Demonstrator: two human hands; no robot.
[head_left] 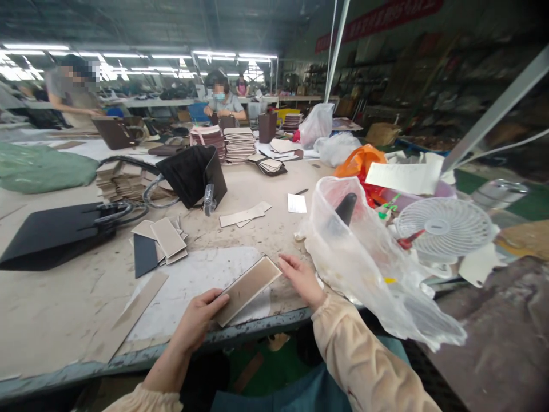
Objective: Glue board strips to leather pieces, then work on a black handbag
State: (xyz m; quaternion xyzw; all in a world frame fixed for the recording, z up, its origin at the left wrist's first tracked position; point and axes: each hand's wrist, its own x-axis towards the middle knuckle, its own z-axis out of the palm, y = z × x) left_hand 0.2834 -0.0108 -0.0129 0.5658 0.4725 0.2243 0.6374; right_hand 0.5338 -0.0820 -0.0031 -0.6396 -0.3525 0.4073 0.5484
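Note:
A flat rectangular brown panel (251, 290) with a pale border is tilted above the front edge of the workbench. My left hand (199, 315) grips its lower left end, thumb on top and fingers underneath. At the upper right corner of the panel, my right hand (302, 279) has its fingers pressed together on the edge. Under the panel lies a white sheet (171, 297) on the bench. A small pile of beige panels (168, 237) sits beyond my left hand, with a dark piece (146, 256) among them.
A clear plastic bag (338, 246) stands right of my right hand, near a white fan (444, 228). Black handbags (195, 174) and stacked panels (240, 144) are farther back. A long beige strip (128, 315) lies left. People (225, 103) work across the bench.

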